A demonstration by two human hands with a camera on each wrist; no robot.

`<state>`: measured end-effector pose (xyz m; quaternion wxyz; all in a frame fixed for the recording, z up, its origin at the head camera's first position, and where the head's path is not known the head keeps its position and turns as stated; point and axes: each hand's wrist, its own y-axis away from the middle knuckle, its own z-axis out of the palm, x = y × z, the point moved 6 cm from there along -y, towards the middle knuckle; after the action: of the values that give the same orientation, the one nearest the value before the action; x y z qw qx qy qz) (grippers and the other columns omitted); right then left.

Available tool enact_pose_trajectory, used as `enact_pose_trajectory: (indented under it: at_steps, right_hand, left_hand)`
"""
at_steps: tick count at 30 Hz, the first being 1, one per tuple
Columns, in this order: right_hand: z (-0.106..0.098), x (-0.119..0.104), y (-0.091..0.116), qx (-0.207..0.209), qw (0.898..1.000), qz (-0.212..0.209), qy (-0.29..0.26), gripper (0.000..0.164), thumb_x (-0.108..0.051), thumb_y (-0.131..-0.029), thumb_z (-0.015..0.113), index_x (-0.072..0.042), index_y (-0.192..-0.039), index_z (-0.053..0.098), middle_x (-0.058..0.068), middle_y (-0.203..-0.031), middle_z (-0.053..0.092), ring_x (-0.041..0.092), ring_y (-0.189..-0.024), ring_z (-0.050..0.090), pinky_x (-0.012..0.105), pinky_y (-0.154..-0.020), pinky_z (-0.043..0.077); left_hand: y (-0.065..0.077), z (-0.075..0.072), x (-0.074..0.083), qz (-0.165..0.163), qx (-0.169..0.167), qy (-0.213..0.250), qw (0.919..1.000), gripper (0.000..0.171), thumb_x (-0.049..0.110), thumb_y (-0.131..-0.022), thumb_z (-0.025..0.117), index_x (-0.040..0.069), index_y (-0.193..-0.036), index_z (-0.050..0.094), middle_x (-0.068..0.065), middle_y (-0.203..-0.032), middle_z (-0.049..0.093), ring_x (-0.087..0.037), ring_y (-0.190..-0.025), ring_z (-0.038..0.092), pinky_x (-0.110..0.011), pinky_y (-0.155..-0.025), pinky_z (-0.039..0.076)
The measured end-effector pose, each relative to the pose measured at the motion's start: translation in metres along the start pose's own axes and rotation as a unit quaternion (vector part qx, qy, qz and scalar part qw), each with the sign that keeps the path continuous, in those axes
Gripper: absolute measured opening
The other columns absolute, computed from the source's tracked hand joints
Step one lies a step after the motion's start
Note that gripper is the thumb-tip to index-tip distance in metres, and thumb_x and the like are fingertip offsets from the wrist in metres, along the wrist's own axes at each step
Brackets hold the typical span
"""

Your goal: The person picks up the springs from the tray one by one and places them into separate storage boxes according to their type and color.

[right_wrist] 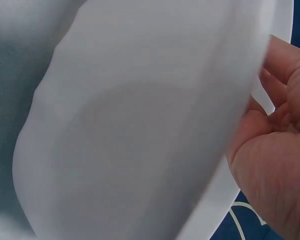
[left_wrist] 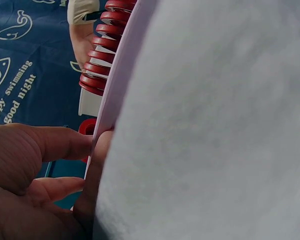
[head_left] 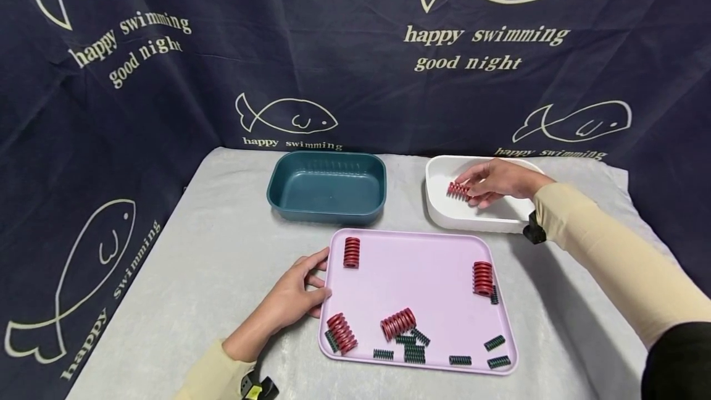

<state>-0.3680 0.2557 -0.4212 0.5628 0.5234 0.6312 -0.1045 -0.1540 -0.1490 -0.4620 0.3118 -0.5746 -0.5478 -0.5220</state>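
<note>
My left hand [head_left: 297,292] grips the left edge of a lilac tray [head_left: 411,276], its thumb at the rim; in the left wrist view one finger reaches under the edge. Several thick red coil springs lie on the tray, one of them [head_left: 352,252] at its upper left corner. Small dark green springs [head_left: 414,354] are scattered mostly along the near side. Inside the white bin [head_left: 439,215], my right hand [head_left: 497,181] pinches one end of a red spring [head_left: 458,190]. In the right wrist view the bin wall [right_wrist: 140,125] hides the fingertips and the spring.
A teal bin [head_left: 328,212] stands left of the white one, behind the tray. Grey-white cloth [head_left: 194,264] covers the table. A dark blue curtain [head_left: 378,110] with fish drawings hangs around the back and sides.
</note>
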Motion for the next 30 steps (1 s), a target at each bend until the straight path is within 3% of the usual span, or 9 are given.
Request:
enact_pose_trajectory:
  at_steps: [9, 14, 23, 27, 30]
  right_hand:
    - [-0.008, -0.002, 0.01, 0.016, 1.0, -0.018, 0.018, 0.051, -0.002, -0.099, 0.067, 0.009, -0.145, 0.048, 0.025, -0.133, 0.057, 0.031, -0.102, 0.071, 0.042, -0.08, 0.063]
    - [-0.016, -0.001, 0.023, 0.029, 0.999, -0.023, 0.02, 0.055, -0.007, -0.099, 0.068, 0.007, -0.148, 0.046, 0.028, -0.138, 0.053, 0.034, -0.109, 0.069, 0.044, -0.082, 0.063]
    - [-0.018, 0.001, 0.044, 0.042, 0.998, -0.048, 0.004, 0.058, -0.01, -0.099, 0.07, 0.005, -0.149, 0.046, 0.031, -0.147, 0.047, 0.028, -0.107, 0.071, 0.044, -0.081, 0.063]
    - [-0.016, -0.001, 0.051, 0.051, 0.997, -0.064, -0.004, 0.055, -0.01, -0.098, 0.07, 0.003, -0.147, 0.049, 0.028, -0.144, 0.051, 0.028, -0.105, 0.072, 0.044, -0.08, 0.063]
    - [-0.013, -0.004, 0.055, 0.056, 0.995, -0.079, -0.007, 0.051, -0.009, -0.098, 0.071, -0.001, -0.145, 0.054, 0.018, -0.14, 0.058, 0.026, -0.104, 0.072, 0.044, -0.078, 0.063]
  left_hand:
    - [0.001, -0.001, 0.0, -0.001, 0.001, -0.003, 1.0, 0.073, -0.009, -0.088, 0.072, 0.006, -0.155, 0.045, -0.015, -0.132, 0.052, -0.023, -0.097, 0.061, -0.038, -0.053, 0.061]
    - [0.001, 0.0, 0.0, 0.0, 0.001, -0.001, 1.0, 0.073, -0.009, -0.089, 0.072, 0.006, -0.155, 0.045, -0.015, -0.132, 0.051, -0.023, -0.097, 0.061, -0.038, -0.052, 0.061]
    - [0.001, 0.001, 0.0, 0.002, -0.001, 0.004, 1.0, 0.074, -0.009, -0.089, 0.071, 0.006, -0.156, 0.044, -0.015, -0.133, 0.051, -0.023, -0.097, 0.061, -0.039, -0.052, 0.061]
    - [0.001, 0.001, 0.001, 0.004, -0.001, 0.003, 1.0, 0.073, -0.009, -0.089, 0.071, 0.006, -0.156, 0.045, -0.016, -0.133, 0.051, -0.023, -0.097, 0.061, -0.038, -0.052, 0.061]
    - [0.001, 0.001, 0.001, 0.002, -0.001, 0.003, 1.0, 0.073, -0.009, -0.089, 0.071, 0.006, -0.155, 0.045, -0.016, -0.133, 0.051, -0.023, -0.097, 0.061, -0.038, -0.052, 0.061]
